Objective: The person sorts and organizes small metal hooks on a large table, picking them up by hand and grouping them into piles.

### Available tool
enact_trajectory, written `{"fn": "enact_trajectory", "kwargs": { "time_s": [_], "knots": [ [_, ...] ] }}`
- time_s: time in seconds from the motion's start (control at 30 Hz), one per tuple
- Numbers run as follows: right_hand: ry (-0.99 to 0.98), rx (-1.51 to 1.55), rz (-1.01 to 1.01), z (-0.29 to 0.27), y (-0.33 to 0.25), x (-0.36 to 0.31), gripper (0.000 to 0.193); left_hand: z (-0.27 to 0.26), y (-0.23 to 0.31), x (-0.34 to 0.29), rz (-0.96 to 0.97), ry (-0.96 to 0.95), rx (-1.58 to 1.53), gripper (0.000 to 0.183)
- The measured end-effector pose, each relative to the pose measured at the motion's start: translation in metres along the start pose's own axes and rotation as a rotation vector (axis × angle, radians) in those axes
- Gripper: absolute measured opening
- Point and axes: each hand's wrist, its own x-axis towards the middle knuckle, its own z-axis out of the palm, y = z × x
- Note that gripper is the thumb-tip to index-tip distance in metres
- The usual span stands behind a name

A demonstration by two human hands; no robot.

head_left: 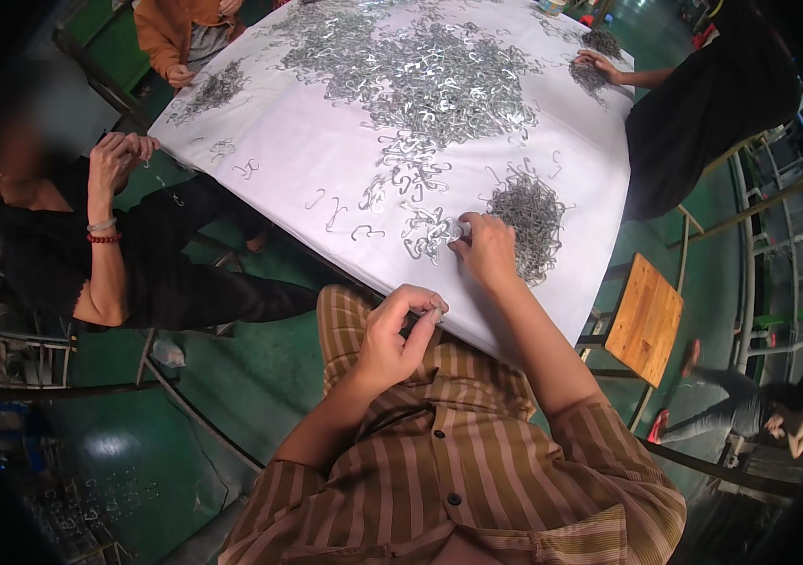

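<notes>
My left hand [392, 339] is above my lap at the table's near edge. Its thumb and fingers are pinched together, with a small greyish bit at the fingertips that I cannot make out. Out over the white tabletop, my right hand [493, 250] reaches to a small cluster of shiny S-shaped metal hooks [423, 233]. Thumb and forefinger close on a metal hook at the cluster's right side. Just right of that hand lies a dense, darker heap of hooks [528, 221]. A few single hooks [368, 233] are scattered to the left.
A large pile of hooks [439, 85] covers the table's far middle. The white-covered table [298, 151] has co-workers around it; at left, a co-worker's hands [119, 155] hold dangling hooks. At far right, another hand [599, 66] touches a small heap. A wooden stool [644, 318] stands right.
</notes>
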Motion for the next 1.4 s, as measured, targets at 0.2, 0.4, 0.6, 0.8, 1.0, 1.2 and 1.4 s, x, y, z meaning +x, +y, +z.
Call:
{"fn": "enact_trajectory", "kwargs": {
  "time_s": [0.2, 0.4, 0.6, 0.8, 1.0, 1.2, 1.4],
  "knots": [
    [-0.042, -0.052, -0.028, -0.002, 0.005, -0.001, 0.02, 0.003, 0.0, 0.001, 0.01, -0.019, 0.008, 0.012],
    [-0.008, -0.084, -0.092, -0.002, 0.009, 0.002, 0.018, 0.005, -0.002, 0.0, -0.024, -0.013, -0.011, 0.012],
    [-0.102, -0.043, -0.039, -0.003, 0.011, 0.008, 0.012, 0.008, 0.001, 0.002, -0.016, 0.04, 0.027, 0.009],
    [-0.116, 0.15, 0.034, -0.012, 0.009, -0.001, 0.009, 0.008, 0.001, 0.002, -0.066, -0.006, -0.025, 0.01],
    [-0.264, 0.937, 0.245, -0.04, -0.008, -0.023, 0.012, 0.008, -0.003, 0.005, -0.113, -0.014, 0.066, 0.007],
    [-0.275, 1.306, 0.284, -0.058, -0.032, -0.05, 0.009, 0.015, -0.008, 0.01, -0.145, 0.017, 0.071, 0.008],
    [-0.27, 1.313, 0.251, -0.062, -0.042, -0.065, 0.009, 0.016, -0.011, 0.008, -0.151, 0.03, 0.171, 0.008]
  ]
}}
